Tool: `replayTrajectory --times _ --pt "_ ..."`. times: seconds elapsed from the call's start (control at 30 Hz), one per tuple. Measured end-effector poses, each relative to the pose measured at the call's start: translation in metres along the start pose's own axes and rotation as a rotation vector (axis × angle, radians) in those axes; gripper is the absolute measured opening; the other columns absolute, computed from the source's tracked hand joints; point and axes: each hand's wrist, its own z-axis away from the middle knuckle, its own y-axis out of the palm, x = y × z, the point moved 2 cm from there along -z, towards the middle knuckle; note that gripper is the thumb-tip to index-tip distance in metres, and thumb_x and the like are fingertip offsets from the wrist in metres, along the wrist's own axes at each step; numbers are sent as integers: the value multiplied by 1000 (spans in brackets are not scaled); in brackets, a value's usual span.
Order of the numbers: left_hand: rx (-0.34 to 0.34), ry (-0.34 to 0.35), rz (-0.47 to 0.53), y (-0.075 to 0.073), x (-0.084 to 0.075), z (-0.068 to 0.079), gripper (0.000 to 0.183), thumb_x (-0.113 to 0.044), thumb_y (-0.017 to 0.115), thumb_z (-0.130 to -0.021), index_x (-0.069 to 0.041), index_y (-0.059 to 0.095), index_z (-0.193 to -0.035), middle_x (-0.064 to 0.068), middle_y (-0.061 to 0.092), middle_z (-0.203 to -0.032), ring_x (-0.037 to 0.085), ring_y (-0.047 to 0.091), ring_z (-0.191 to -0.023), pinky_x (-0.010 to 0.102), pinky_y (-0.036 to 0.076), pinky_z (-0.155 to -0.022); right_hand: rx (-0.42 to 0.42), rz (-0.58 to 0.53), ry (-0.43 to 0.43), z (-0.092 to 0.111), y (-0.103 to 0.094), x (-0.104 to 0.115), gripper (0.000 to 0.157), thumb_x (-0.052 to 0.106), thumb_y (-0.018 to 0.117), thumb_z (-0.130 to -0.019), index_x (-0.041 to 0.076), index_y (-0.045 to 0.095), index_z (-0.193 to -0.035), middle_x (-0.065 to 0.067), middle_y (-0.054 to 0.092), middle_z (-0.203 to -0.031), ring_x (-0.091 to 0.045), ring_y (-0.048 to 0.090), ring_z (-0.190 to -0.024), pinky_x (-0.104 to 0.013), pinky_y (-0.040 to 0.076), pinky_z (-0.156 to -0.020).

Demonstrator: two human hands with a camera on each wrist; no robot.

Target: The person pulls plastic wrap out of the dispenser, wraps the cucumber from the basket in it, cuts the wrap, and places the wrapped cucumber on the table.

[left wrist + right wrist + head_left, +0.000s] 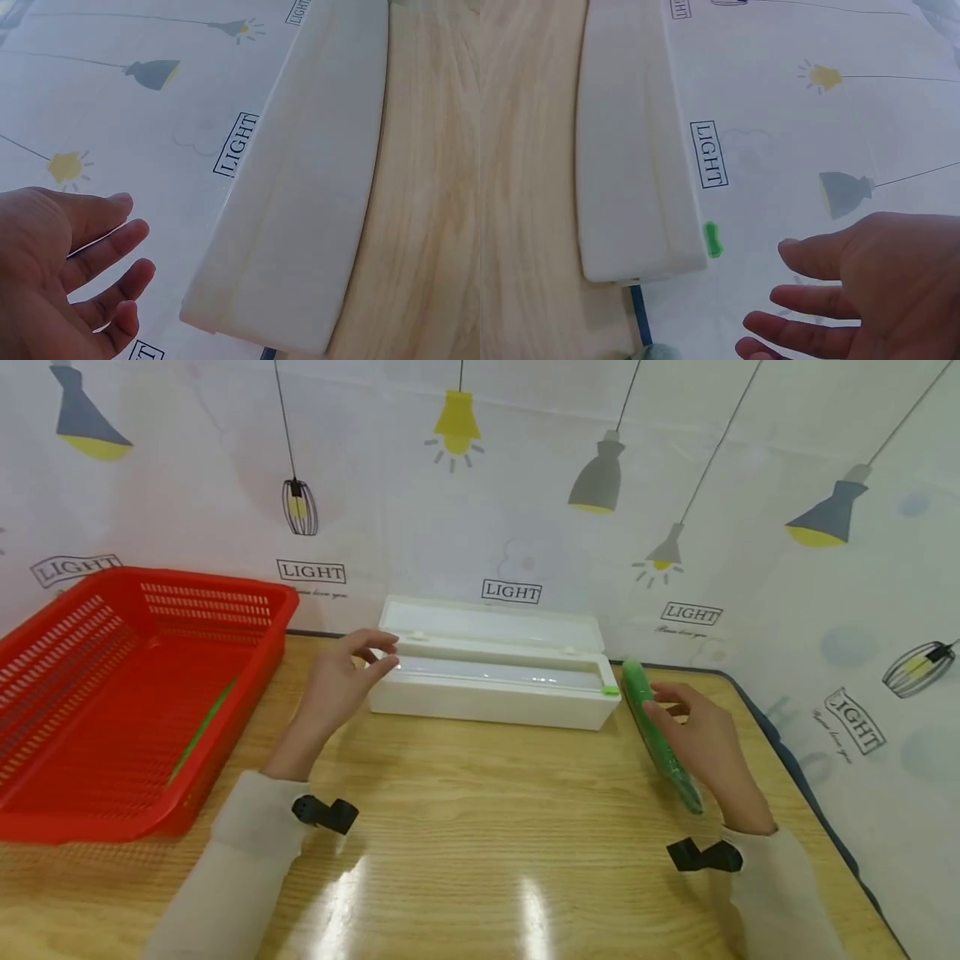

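A white plastic wrap dispenser box (491, 702) stands at the back of the table, its lid (487, 622) raised toward the wall. A green slider (611, 690) sits at its right end. My left hand (337, 681) hovers by the box's left end, fingers loosely bent and thumb apart; nothing is held in it in the left wrist view. To the right of the box lies a long cucumber (651, 727), shiny as if under clear film. Over its right side is my right hand (697, 727), fingers relaxed, with no object between them in the right wrist view.
A red plastic basket (281, 602) with slotted walls occupies the left side, a thin green strip (202, 731) showing at its inner wall. Behind the wooden table (480, 818) hangs a white printed cloth (390, 485), which also runs along the right edge.
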Motion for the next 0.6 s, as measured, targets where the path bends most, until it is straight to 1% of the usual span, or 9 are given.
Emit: replayTrajectory --times 0.1,0.23,0.37,0.5,0.6 --pt "0 -1 -21 1 4 -3 26 -9 67 -90 -5 66 -115 10 67 -106 24 55 -89 26 44 -62 10 -20 -50 -10 1 6 47 34 53 -99 3 52 -134 -22 59 -122 -38 58 -102 -52 48 -77" --pt "31 -2 -52 5 10 -7 26 -9 68 -89 -6 67 -115 9 67 -108 25 55 -91 31 45 -65 40 -47 -106 -22 6 9 40 28 56 -98 2 56 -130 -19 60 -121 -32 58 -101 -48 48 -79" --pt "67 -22 -42 4 13 -10 27 -12 69 -89 -6 67 -115 8 66 -110 25 54 -92 35 46 -67 63 -72 -129 -36 12 12 39 30 55 -98 5 57 -129 -13 62 -118 -25 58 -99 -43 48 -80" --pt "112 -45 -22 1 15 -14 28 -15 69 -90 -6 67 -116 8 65 -112 25 54 -93 36 46 -68 94 -97 -142 -47 13 21 42 34 53 -99 8 55 -132 -10 63 -116 -26 59 -99 -44 47 -81" --pt "136 -55 -30 -2 16 -18 29 -14 68 -90 -6 66 -118 9 64 -114 26 53 -94 36 46 -70 109 -112 -149 -56 13 30 43 36 53 -98 9 55 -133 -10 63 -113 -28 59 -101 -45 47 -81"
